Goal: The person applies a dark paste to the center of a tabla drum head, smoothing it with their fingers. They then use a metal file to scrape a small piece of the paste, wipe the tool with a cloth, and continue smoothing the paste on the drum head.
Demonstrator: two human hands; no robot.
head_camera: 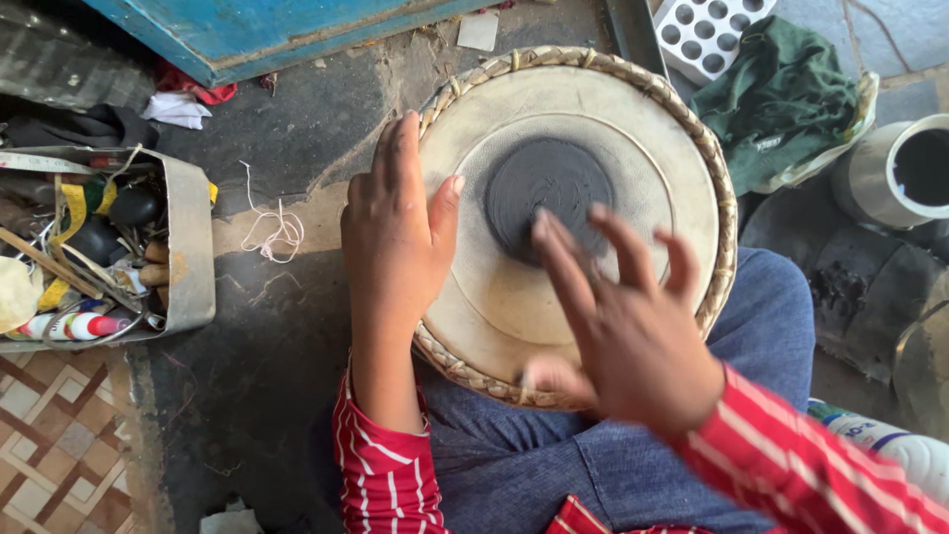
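A metal tray (188,237) of tools is sitting far left. The left hand (395,232) is lying flat, fingers released, against the rim of one drum (474,297), which is facing straight up on the lap. The right hand (618,316) is hovering blurred, fingers spread, over its one black spot (539,178).

The dark stone floor (297,148) carries a metal tool tray (188,247), a loose string (272,235), a green cloth (781,99) and a metal pot (905,173).
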